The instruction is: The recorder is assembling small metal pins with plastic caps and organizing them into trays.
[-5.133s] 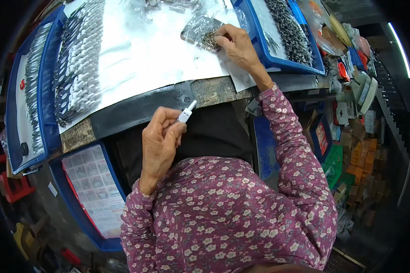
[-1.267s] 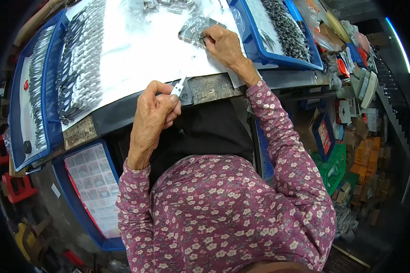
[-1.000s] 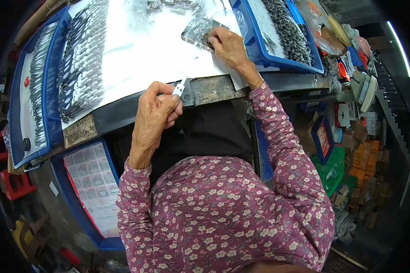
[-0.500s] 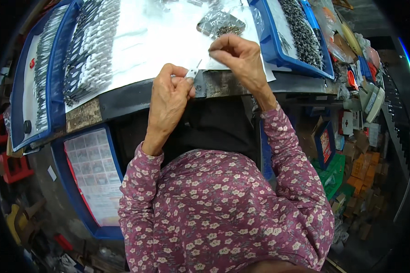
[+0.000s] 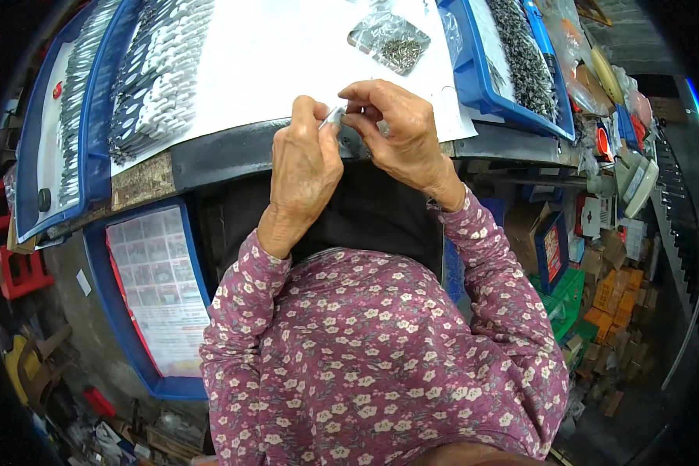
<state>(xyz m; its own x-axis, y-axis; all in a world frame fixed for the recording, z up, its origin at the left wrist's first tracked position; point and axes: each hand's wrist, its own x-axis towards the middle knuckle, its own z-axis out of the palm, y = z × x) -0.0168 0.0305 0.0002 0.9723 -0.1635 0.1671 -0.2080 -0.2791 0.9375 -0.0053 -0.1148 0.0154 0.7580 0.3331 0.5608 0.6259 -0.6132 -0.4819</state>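
Observation:
Near the table's front edge my left hand [image 5: 307, 159] is closed in a pinch on a small white part [image 5: 335, 116] with a thin metal piece. My right hand [image 5: 402, 128] meets it from the right, thumb and forefinger bent together against the part. Whatever those right fingertips pinch is too small to make out. Beyond my hands lies a shallow metal dish [image 5: 370, 36] lined with clear plastic, holding a heap of tiny metal pins [image 5: 401, 55]. On the left stand dense rows of white and black parts [image 5: 167, 89], like those between my fingers in their white colour.
White paper [image 5: 279, 54] covers the tabletop. A blue tray [image 5: 93, 155] of slim metal pieces stands far left, and another blue tray [image 5: 474, 85] with dark small parts stands right. Below are a blue bin [image 5: 163, 386], a red stool [image 5: 23, 272] and stacked boxes [image 5: 613, 299].
My right hand has come down and left from near the metal dish to the white part. My left hand has shifted slightly right, and the two hands now meet.

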